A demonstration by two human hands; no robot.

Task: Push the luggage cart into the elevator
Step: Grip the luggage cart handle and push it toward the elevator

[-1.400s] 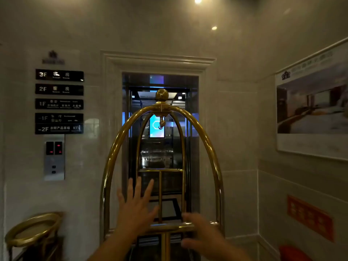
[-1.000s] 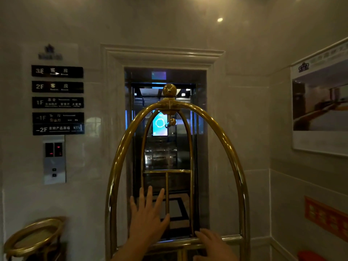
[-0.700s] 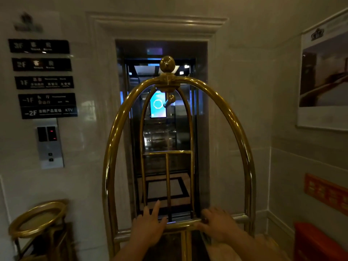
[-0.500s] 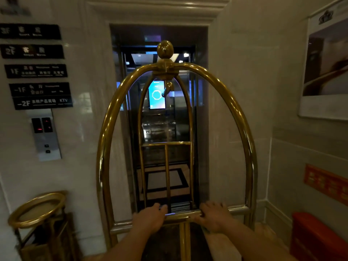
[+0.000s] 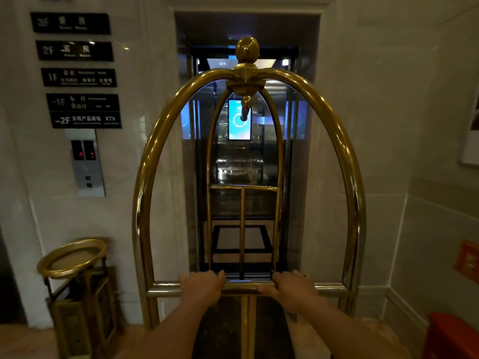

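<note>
A brass luggage cart (image 5: 155, 161) with tall arched tubes and a ball finial stands right in front of me, its dark deck empty. My left hand (image 5: 203, 287) and my right hand (image 5: 291, 287) both grip its horizontal handle bar, side by side near the middle post. Straight beyond the cart, the elevator (image 5: 246, 156) has its doors open, showing a lit blue screen on the back wall and a dark-bordered floor mat. The cart's far arch sits in line with the doorway.
A brass ashtray stand (image 5: 75, 270) is at the lower left by the wall. The call-button panel (image 5: 86, 163) and floor signs (image 5: 77, 71) hang left of the door. A red box (image 5: 451, 335) sits at the lower right; a poster's edge (image 5: 470, 136) shows on the right wall.
Both hands came down from open, raised positions and closed on the handle bar. The cart and the view have drawn closer to the open elevator doorway.
</note>
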